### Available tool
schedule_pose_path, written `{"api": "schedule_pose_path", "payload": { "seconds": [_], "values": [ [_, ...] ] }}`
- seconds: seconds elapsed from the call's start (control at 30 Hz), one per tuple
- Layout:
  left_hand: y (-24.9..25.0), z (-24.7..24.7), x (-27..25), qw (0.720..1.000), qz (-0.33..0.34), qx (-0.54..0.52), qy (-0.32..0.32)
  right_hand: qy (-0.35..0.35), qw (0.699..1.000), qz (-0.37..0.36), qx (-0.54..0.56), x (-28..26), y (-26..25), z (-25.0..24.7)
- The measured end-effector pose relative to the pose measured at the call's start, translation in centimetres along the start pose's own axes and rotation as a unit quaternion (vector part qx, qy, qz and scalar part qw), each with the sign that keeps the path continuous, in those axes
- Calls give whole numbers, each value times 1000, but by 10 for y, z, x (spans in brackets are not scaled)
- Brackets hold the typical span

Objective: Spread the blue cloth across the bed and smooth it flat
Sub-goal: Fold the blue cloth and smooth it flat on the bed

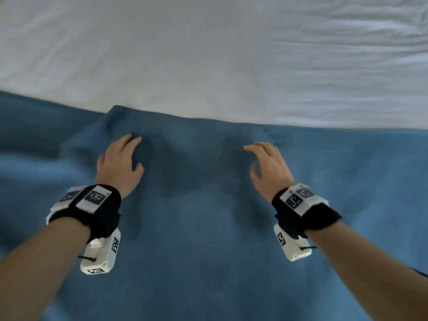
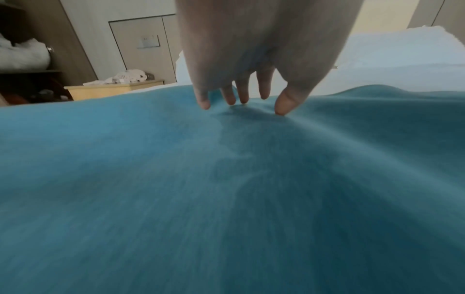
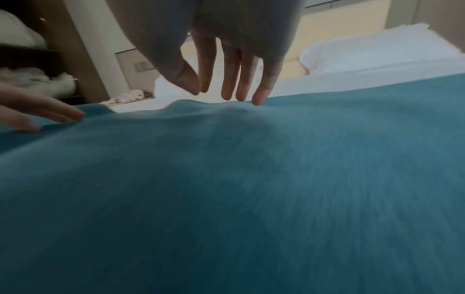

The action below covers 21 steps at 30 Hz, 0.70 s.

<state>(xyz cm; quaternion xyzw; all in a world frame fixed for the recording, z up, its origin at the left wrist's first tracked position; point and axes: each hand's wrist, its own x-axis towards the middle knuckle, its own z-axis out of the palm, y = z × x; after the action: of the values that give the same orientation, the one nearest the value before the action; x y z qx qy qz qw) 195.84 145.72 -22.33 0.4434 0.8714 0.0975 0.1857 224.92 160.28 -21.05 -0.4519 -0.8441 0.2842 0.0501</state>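
Blue cloth (image 1: 208,228) is laid over the near part of the bed (image 1: 208,54), its far edge running left to right, so its long axis looks crosswise. On the left a raised fold is seen, and the left hand (image 1: 120,158) is set there with fingers relaxed, tips touching fabric. The right hand (image 1: 268,165) is held loose, gripping nothing. Smoothing seems underway; outward sweeps are probably needed next.

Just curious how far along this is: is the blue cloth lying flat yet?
Not quite. The blue cloth is spread over the bed, but its far edge bulges up near the left hand, and soft ripples remain there.
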Motion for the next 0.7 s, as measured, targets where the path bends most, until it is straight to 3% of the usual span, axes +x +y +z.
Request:
{"api": "schedule_pose_path", "payload": {
  "seconds": [0.13, 0.37, 0.53, 0.7],
  "values": [
    [-18, 6, -81, 1000, -2, -21, 6, -27, 999, -31, 28, -80, -29, 28],
    [-68, 0, -232, 999, -35, 2, -30, -186, 979, -86, 4, -198, -77, 86],
    [-112, -16, -319, 997, -48, 60, -23, -268, 955, -106, -68, -255, -121, 125],
    [-179, -21, -365, 989, -86, 122, -4, -313, 931, -143, -126, -288, -182, 164]
  ]
}}
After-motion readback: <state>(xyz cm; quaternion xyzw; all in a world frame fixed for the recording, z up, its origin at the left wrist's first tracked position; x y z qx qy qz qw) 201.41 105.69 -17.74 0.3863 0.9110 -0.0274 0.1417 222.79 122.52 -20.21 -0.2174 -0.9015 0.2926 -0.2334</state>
